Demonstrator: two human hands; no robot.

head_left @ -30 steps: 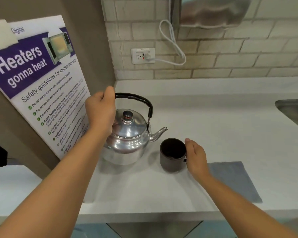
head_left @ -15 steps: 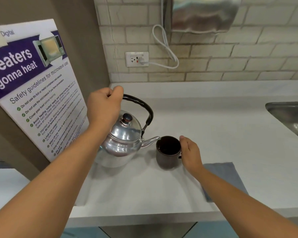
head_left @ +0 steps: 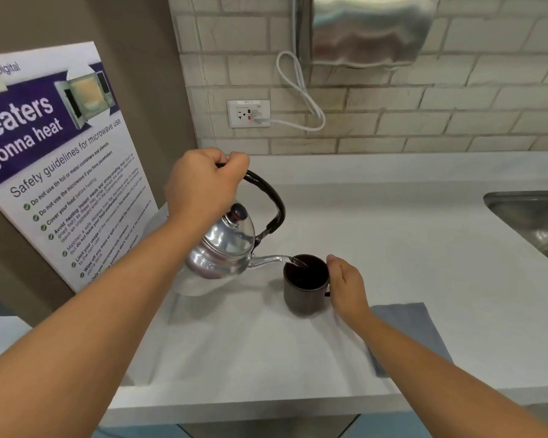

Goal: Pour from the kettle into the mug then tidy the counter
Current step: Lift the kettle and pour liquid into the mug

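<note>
A grey cloth (head_left: 405, 333) lies nearest on the counter (head_left: 393, 248). The dark mug (head_left: 304, 284) is steadied by the right hand (head_left: 345, 287), fingers curled at its handle side. The tilted kettle (head_left: 225, 248) is gripped by the left hand (head_left: 203, 184), closed round its handle, water entering the mug.

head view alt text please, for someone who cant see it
A left hand tilts a shiny silver metal kettle by its black handle, pouring water into a dark brown mug steadied by the right hand on a white counter. A grey cloth lies beside them.
</note>
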